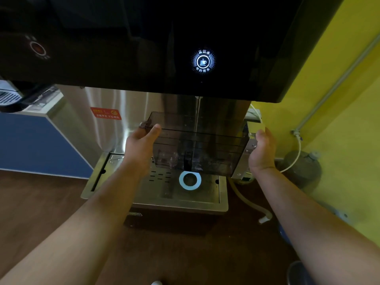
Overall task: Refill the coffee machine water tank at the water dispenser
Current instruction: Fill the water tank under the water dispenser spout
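Smoky clear water tank (197, 145) held under dispenser spout (198, 97), above drip tray (174, 203); water stream (197, 116) falls in. Left hand (141, 145) grips left end, thumb on front wall. Right hand (262, 151) clasps right end, thumb up. Other fingers hidden behind, spread cannot tell. Lit button (203, 61) above.

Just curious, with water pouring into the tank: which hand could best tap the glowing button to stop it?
Probably the right hand: its palm presses against the tank's end, while the left hand hooks its thumb over the front wall. The glowing button sits roughly midway above.
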A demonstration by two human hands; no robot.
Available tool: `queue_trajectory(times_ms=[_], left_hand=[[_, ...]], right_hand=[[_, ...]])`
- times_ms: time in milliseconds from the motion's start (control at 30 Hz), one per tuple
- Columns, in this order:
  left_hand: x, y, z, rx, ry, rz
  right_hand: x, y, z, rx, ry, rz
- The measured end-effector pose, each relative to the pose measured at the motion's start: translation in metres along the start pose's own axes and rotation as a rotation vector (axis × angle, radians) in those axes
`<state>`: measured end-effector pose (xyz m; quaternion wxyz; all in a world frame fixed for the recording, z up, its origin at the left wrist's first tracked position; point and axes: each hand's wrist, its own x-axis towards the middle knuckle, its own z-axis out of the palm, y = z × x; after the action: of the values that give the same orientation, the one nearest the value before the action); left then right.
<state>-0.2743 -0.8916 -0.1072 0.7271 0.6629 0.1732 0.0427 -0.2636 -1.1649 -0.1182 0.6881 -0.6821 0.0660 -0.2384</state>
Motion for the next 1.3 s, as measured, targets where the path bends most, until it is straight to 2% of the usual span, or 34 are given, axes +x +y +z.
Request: queue_trajectory(times_ms=[200,333,600,733,800,867,1100,1200,1300], left_hand=[[-0.002,0.003,-0.001,0.058,0.0,0.034],[-0.003,0.004,-0.001,0.073,-0.013,0.037],[-0.004,0.007,-0.003,0.076,0.01,0.022],[-0.006,0.008,-0.009,0.019,0.194,0.046],[-0.014,0.009,-0.009,0.037,0.273,0.144],[-0.025,0.015,-0.005,0.103,0.266,0.292],[-0.044,0.043,0.015,0.569,-0.024,0.84],[-0.05,0.057,0.026,0.781,-0.053,1.053],[-0.055,0.065,0.035,0.884,-0.045,1.135]], right_hand=[[0.0,0.001,-0.002,-0.046,-0.113,-0.079],[0.002,-0.003,0.0,0.042,-0.095,-0.014],[0.004,-0.002,0.001,0.048,-0.095,-0.006],[0.005,-0.002,0.002,0.037,-0.092,-0.039],[0.005,-0.001,0.002,0.044,-0.099,-0.043],[0.007,0.0,0.002,0.045,-0.105,-0.039],[0.01,-0.002,0.004,0.057,-0.142,-0.032],[0.01,-0.003,0.004,0.058,-0.105,-0.004],[0.01,-0.005,0.005,0.062,-0.094,-0.009]])
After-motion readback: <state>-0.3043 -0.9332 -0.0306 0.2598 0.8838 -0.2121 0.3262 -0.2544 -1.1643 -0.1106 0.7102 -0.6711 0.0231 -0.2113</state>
